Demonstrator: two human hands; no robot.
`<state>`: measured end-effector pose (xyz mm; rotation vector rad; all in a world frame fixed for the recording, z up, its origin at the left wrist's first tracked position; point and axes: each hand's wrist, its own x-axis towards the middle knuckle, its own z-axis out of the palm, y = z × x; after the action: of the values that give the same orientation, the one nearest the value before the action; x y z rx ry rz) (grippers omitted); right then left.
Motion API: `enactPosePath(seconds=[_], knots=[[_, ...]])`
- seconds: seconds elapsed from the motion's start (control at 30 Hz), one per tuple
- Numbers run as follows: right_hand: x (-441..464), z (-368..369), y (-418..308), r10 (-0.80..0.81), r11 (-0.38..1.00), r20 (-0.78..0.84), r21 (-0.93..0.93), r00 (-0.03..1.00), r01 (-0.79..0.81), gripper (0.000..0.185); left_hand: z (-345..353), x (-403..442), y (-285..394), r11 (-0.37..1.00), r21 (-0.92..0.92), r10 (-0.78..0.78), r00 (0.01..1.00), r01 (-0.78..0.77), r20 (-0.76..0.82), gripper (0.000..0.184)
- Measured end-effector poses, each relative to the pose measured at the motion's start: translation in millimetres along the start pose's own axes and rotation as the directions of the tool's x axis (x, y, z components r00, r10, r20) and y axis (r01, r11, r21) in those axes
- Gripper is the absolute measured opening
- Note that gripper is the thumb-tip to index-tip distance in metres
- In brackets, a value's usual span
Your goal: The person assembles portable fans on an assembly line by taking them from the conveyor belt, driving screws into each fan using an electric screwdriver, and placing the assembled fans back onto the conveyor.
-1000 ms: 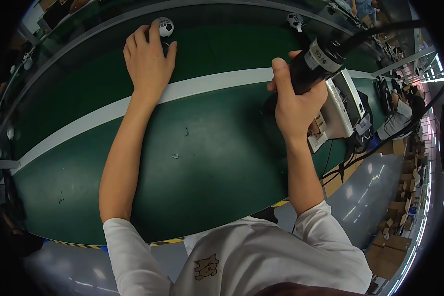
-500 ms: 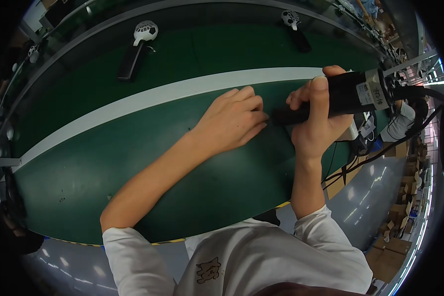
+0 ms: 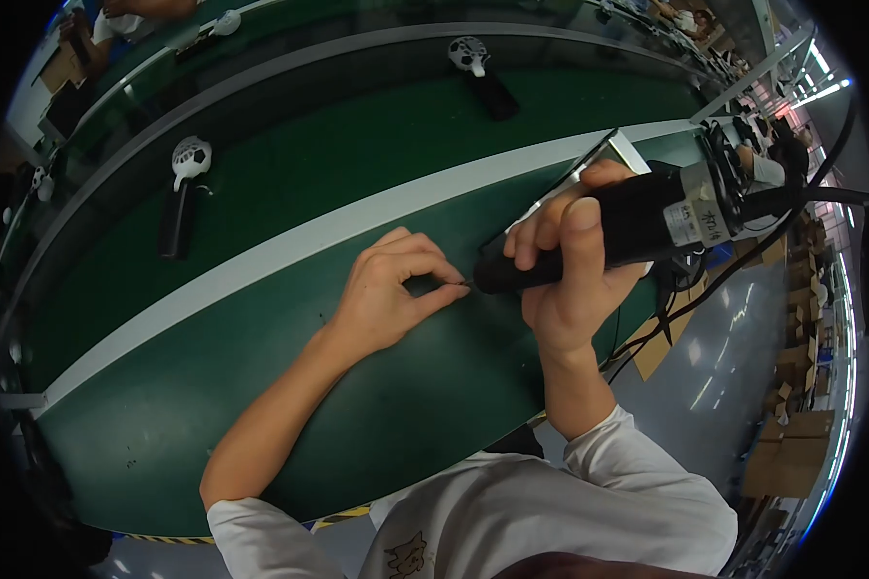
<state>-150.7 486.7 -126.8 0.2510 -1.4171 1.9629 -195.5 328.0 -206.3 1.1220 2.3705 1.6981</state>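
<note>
Principal relation: one small dark piece [image 3: 464,283], pinched at the fingertips of the left hand [image 3: 384,289], lies just off the nose of one black corded tool [image 3: 637,217], to the tool's left. The tool's long axis runs from that nose, low and leftward, up to its corded end at the right; the nose is directed at the pinch. Whether nose and piece touch cannot be told. The piece is too small for its own axis to be read. Nearer hand: the left, which holds it.

Grips, two. Left: thumb and forefinger tips together on the piece, over the green counter [image 3: 434,386]. Right hand [image 3: 572,299]: fingers wrapped about the tool's body, thumb laid against it.

Further stock, counted:
- Pale strip [image 3: 415,205], one, running along beyond both hands.
- Football-headed articles with dark handles, two, lying past the strip and well apart from the hands: the left article [image 3: 176,207], handle toward the person; the right article [image 3: 483,77], handle slanting rightward.
- Distant ball-headed article [image 3: 225,23], one, near the top edge of the view; details unclear.
- Pale-edged box [image 3: 631,152], one, behind the right hand, largely hidden; contents not legible.
- Thick cable [image 3: 821,196], one, leaving the tool's rear.
</note>
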Motion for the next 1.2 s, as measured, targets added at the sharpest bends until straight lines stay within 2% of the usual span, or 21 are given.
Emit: enactPosePath(seconds=[0.13, 0.2, 0.23, 0.3, 0.4, 0.5, 0.57, 0.7, 0.73, 0.8, 0.83, 0.9, 1.03, 1.1, 1.2], knots=[[6, -11, 4, -0.008, 0.999, 0.021, 0.053, 1.0, 0.007, 0.032, 6, 10, -1, 1.0, -0.014, 0.022, 0.999, -0.022, 0.032, 0.014], [8, -15, 3, -0.015, 0.998, 0.001, 0.059, 1.0, 0.015, 0.032, 12, 13, -1, 0.999, -0.035, -0.041, 0.999, 0.04, -0.016, 0.015], [9, -17, 3, -0.024, 0.998, 0.013, 0.058, 1.0, 0.023, 0.033, 15, 14, 0, 0.999, -0.051, -0.02, 1.0, 0.019, -0.004, 0.015], [11, -29, 5, -0.059, 0.998, 0.036, 0.002, 0.998, 0.059, 0.033, 18, 17, 5, 0.988, -0.055, -0.141, 0.99, 0.141, 0.0, 0.015], [15, -32, 1, -0.057, 0.998, 0.053, -0.003, 0.997, 0.058, 0.035, 27, 21, 6, 0.977, -0.08, -0.199, 0.98, 0.199, 0.007, 0.014], [22, -44, -3, -0.092, 0.99, 0.068, -0.101, 0.993, 0.098, 0.037, 37, 29, 7, 0.985, -0.076, -0.158, 0.987, 0.157, -0.011, 0.014], [28, -52, -7, -0.049, 0.987, 0.119, -0.147, 0.992, 0.066, 0.036, 43, 35, 14, 0.983, -0.066, -0.171, 0.985, 0.169, -0.013, 0.014], [34, -52, -17, -0.031, 0.991, 0.124, -0.125, 0.992, 0.047, 0.03, 47, 39, 27, 0.98, -0.05, -0.192, 0.981, 0.191, -0.028, 0.014], [36, -54, -21, -0.011, 0.994, 0.125, -0.104, 0.992, 0.024, 0.03, 50, 41, 29, 0.984, -0.056, -0.17, 0.985, 0.169, -0.011, 0.014], [36, -54, -29, 0.061, 0.998, 0.075, -0.027, 0.995, -0.059, 0.033, 58, 44, 31, 0.97, -0.073, -0.234, 0.971, 0.231, -0.04, 0.015], [35, -54, -34, 0.125, 0.992, 0.049, 0.022, 0.991, -0.126, 0.035, 62, 45, 31, 0.975, -0.093, -0.204, 0.979, 0.202, -0.008, 0.015], [33, -60, -32, 0.052, 0.997, 0.091, -0.066, 0.994, -0.047, 0.035, 65, 43, 34, 0.955, -0.103, -0.284, 0.958, 0.278, -0.046, 0.016], [27, -58, -43, 0.078, 0.997, 0.063, 0.0, 0.995, -0.078, 0.035, 67, 40, 54, 0.96, -0.11, -0.265, 0.962, 0.257, -0.062, 0.016], [28, -60, -48, 0.063, 0.997, 0.044, -0.049, 0.997, -0.061, 0.035, 69, 40, 59, 0.95, -0.067, -0.308, 0.95, 0.304, -0.051, 0.016], [22, -54, -36, 0.078, 0.995, 0.039, -0.064, 0.996, -0.076, 0.035, 66, 33, 41, 0.95, -0.109, -0.299, 0.953, 0.293, -0.044, 0.018]])
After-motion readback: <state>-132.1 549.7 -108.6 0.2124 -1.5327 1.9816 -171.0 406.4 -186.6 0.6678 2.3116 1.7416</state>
